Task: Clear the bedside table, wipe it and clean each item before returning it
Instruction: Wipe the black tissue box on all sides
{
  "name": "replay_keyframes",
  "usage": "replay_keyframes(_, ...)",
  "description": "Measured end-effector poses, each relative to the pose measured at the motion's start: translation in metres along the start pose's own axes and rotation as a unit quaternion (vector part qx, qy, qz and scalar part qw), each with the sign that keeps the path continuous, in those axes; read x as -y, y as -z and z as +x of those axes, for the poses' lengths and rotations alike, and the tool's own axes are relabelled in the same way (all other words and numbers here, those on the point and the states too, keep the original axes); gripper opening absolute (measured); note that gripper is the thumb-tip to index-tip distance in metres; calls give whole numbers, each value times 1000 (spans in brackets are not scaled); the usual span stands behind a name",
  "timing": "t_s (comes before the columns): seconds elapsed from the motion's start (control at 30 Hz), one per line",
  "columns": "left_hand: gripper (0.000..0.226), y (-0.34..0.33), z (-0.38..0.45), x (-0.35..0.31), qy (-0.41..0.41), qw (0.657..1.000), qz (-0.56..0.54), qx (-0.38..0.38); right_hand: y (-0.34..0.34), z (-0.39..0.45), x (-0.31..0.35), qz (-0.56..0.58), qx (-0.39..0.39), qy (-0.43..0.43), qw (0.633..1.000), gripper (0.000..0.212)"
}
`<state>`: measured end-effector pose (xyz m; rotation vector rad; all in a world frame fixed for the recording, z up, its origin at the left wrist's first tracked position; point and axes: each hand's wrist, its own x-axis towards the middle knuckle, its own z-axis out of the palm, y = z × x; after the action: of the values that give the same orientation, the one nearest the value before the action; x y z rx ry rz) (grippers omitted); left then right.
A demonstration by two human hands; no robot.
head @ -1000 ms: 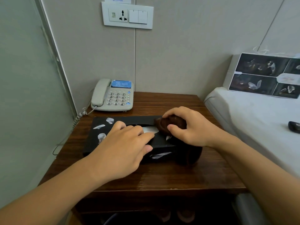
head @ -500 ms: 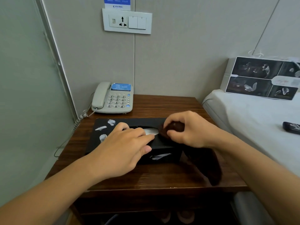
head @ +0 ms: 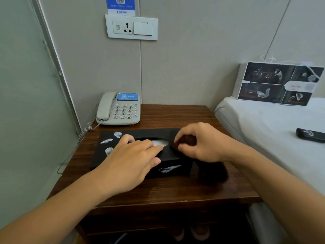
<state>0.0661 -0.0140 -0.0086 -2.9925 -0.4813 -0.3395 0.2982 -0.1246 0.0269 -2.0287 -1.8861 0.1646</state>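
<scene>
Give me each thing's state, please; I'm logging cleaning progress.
Tissue box: on the table, being wiped.
Cloth: bunched in the right hand, on the box top.
Left hand: flat on the box.
Right hand: gripping the cloth.
Phone: handset on its cradle.
Remote: lying on the bed.

- The telephone (head: pixel 119 109), left of centre in the frame, has keypad digits 1 to 9, then *, 0 and #, readable on its round keys.
- Its blue label (head: pixel 127 97) above the keypad carries print too small to read.
- The blue sticker (head: pixel 121 5) at the top of the frame shows a QR code and blurred white lettering.
- The box (head: pixel 279 83) at upper right bears a pale label, illegible.
</scene>
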Motion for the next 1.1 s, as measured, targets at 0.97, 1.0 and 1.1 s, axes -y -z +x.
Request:
replay_keyframes(0.97,111,70,77,69,-14,965,123,232,11,-15,-30,0,-79,-87,993,34)
replay_keyframes(1.0,121,69,80,75,-50,954,167,244,9,-16,-30,-3,-73,-84,994,33)
replay_keyframes(1.1,134,65,86,92,-145,921,242,269,6,-17,-33,6,-71,-85,994,32)
